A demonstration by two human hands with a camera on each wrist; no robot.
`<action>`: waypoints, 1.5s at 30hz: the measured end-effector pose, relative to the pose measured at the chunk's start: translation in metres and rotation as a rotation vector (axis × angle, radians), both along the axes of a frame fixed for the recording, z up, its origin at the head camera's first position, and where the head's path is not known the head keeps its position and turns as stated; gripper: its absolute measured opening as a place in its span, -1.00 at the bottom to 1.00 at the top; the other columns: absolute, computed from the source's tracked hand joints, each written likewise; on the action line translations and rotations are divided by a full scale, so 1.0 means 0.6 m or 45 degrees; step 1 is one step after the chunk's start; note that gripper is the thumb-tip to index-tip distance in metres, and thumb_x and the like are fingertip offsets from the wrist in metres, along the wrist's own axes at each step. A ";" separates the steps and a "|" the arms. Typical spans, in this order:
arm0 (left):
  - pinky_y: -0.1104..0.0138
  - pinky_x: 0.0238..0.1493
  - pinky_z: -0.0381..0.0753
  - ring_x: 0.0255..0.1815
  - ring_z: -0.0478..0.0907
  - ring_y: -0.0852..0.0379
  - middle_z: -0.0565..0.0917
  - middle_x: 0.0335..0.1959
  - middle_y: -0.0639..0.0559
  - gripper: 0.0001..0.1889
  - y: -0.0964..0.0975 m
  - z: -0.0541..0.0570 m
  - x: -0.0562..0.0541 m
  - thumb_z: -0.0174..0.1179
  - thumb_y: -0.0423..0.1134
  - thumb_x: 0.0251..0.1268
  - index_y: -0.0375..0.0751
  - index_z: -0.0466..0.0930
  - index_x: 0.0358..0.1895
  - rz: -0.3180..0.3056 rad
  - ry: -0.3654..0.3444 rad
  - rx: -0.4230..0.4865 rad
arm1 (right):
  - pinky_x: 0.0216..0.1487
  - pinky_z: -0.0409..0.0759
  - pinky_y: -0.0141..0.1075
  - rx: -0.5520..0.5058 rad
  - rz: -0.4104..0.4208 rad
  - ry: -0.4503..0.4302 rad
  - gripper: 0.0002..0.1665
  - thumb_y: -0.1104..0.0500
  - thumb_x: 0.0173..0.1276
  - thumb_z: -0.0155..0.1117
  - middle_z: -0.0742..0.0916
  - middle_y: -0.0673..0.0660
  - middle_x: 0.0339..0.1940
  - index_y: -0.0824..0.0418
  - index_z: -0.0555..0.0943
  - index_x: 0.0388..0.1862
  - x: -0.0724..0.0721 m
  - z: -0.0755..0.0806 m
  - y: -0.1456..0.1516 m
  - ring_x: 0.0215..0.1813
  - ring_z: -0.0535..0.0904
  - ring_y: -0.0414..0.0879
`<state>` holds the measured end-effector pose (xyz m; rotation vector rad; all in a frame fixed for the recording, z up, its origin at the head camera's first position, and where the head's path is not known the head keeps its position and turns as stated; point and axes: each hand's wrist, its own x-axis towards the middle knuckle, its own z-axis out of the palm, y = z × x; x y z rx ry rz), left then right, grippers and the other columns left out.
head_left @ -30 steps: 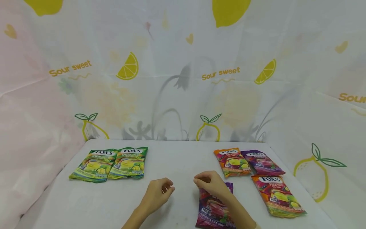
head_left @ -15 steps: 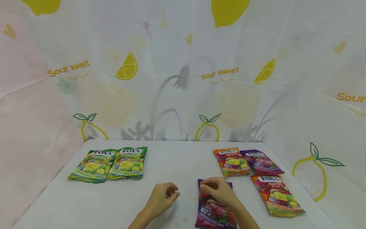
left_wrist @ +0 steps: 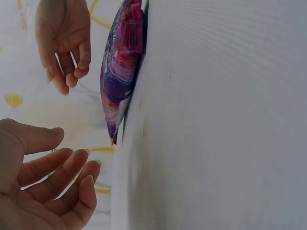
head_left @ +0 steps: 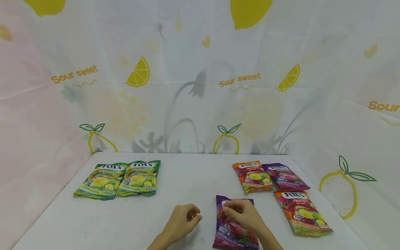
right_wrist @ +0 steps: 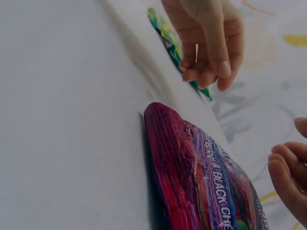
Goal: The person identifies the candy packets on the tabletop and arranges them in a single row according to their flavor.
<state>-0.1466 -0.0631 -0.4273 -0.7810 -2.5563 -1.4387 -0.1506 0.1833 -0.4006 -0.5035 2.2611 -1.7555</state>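
A purple bag of Fox's candy (head_left: 229,236) lies flat on the white table near its front, label up. Above its upper part hovers my right hand (head_left: 245,215), fingers loosely curved and holding nothing; a gap between that hand (left_wrist: 64,40) and the bag (left_wrist: 120,67) shows in the left wrist view. To the left of the bag, my left hand (head_left: 182,222) hangs over the table with fingers bent and nothing in them. The right wrist view has the bag (right_wrist: 192,177) lying between the table surface and both hands.
Two green Spring Tea bags (head_left: 140,178) lie side by side at the back left. At the right are an orange Fruits bag (head_left: 253,177), a purple Berries bag (head_left: 285,177) and another Fruits bag (head_left: 304,213). A lemon-printed cloth (head_left: 187,104) hangs behind the table.
My right hand has shifted down and slightly right over the purple bag, showing its top edge. My left hand has drifted right and down. The bags stay where they were.
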 end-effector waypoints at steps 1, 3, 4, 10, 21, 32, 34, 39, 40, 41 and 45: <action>0.48 -0.54 0.46 -0.59 0.38 0.41 0.58 -0.59 0.15 -0.92 0.001 -0.001 0.000 0.27 -0.33 0.15 -0.28 0.62 -0.39 -0.002 -0.010 -0.002 | -0.21 0.65 -0.26 -0.005 0.001 -0.002 -0.55 0.19 0.39 0.13 0.68 0.42 -0.19 0.63 0.49 -0.02 0.002 0.000 0.001 -0.25 0.68 0.03; 0.48 -0.54 0.46 -0.59 0.37 0.41 0.58 -0.59 0.16 -0.92 0.003 -0.003 0.001 0.26 -0.33 0.15 -0.29 0.62 -0.39 -0.010 -0.023 -0.001 | -0.20 0.64 -0.27 -0.004 -0.006 -0.004 -0.55 0.19 0.39 0.13 0.68 0.41 -0.19 0.63 0.49 -0.03 0.005 0.001 0.003 -0.24 0.68 0.03; 0.49 -0.54 0.46 -0.59 0.37 0.41 0.58 -0.59 0.16 -0.92 0.004 -0.004 0.001 0.26 -0.33 0.15 -0.29 0.62 -0.39 -0.012 -0.029 -0.003 | -0.19 0.64 -0.28 -0.005 -0.010 -0.006 -0.55 0.19 0.39 0.13 0.68 0.40 -0.19 0.63 0.50 -0.03 0.007 0.001 0.004 -0.24 0.68 0.04; 0.49 -0.57 0.44 -0.61 0.36 0.42 0.57 -0.61 0.15 -0.92 0.011 -0.007 0.006 0.26 -0.34 0.15 -0.31 0.62 -0.39 -0.043 -0.010 0.018 | -0.21 0.63 -0.37 0.041 -0.057 0.003 -0.57 0.16 0.38 0.16 0.69 0.34 -0.20 0.57 0.54 -0.05 0.016 -0.001 0.008 -0.27 0.66 -0.07; 0.50 -0.56 0.41 -0.60 0.34 0.43 0.57 -0.60 0.16 -0.91 0.019 -0.016 0.007 0.27 -0.31 0.13 -0.29 0.63 -0.39 -0.078 -0.028 0.016 | -0.15 0.62 -0.35 0.096 -0.130 -0.080 -0.53 0.09 0.37 0.17 0.71 0.29 -0.18 0.51 0.55 -0.03 0.027 -0.013 0.019 -0.18 0.65 0.02; 0.50 -0.53 0.45 -0.59 0.37 0.43 0.59 -0.59 0.11 -0.83 0.027 -0.018 0.014 0.27 -0.33 0.09 -0.43 0.61 -0.37 -0.135 -0.166 0.023 | -0.17 0.62 -0.33 0.213 -0.214 -0.094 -0.51 0.02 0.39 0.14 0.71 0.22 -0.17 0.47 0.58 -0.03 0.036 -0.032 0.035 -0.24 0.58 -0.08; 0.49 -0.52 0.46 -0.58 0.38 0.42 0.59 -0.59 0.10 -0.83 0.029 -0.018 0.014 0.27 -0.33 0.10 -0.43 0.61 -0.37 -0.137 -0.204 0.021 | -0.18 0.62 -0.34 0.202 -0.219 -0.108 -0.51 0.03 0.39 0.14 0.70 0.20 -0.17 0.48 0.57 -0.02 0.038 -0.033 0.038 -0.24 0.57 -0.08; 0.48 -0.50 0.47 -0.58 0.40 0.38 0.61 -0.58 0.07 -0.83 0.035 -0.019 0.016 0.28 -0.32 0.08 -0.43 0.63 -0.39 -0.123 -0.282 0.014 | -0.17 0.62 -0.34 0.182 -0.202 -0.115 -0.51 0.06 0.40 0.13 0.70 0.22 -0.16 0.51 0.55 -0.01 0.043 -0.034 0.047 -0.22 0.59 -0.05; 0.48 -0.50 0.47 -0.58 0.40 0.37 0.61 -0.59 0.07 -0.83 0.036 -0.019 0.016 0.28 -0.32 0.08 -0.44 0.63 -0.40 -0.120 -0.291 0.014 | -0.17 0.63 -0.33 0.184 -0.197 -0.111 -0.51 0.06 0.40 0.13 0.69 0.23 -0.15 0.51 0.55 0.00 0.044 -0.035 0.049 -0.22 0.60 -0.04; 0.48 -0.51 0.47 -0.58 0.40 0.36 0.60 -0.59 0.07 -0.82 0.037 -0.019 0.017 0.28 -0.32 0.07 -0.44 0.64 -0.40 -0.115 -0.304 0.015 | -0.16 0.63 -0.31 0.185 -0.194 -0.108 -0.50 0.06 0.40 0.13 0.69 0.25 -0.15 0.52 0.55 0.00 0.046 -0.035 0.051 -0.22 0.61 -0.03; 0.47 -0.50 0.46 -0.57 0.40 0.35 0.60 -0.58 0.05 -0.80 0.042 -0.019 0.020 0.30 -0.32 0.06 -0.47 0.63 -0.39 -0.098 -0.335 0.023 | -0.15 0.63 -0.29 0.197 -0.220 -0.129 -0.46 0.03 0.39 0.14 0.69 0.25 -0.14 0.54 0.53 0.00 0.052 -0.037 0.061 -0.20 0.64 -0.02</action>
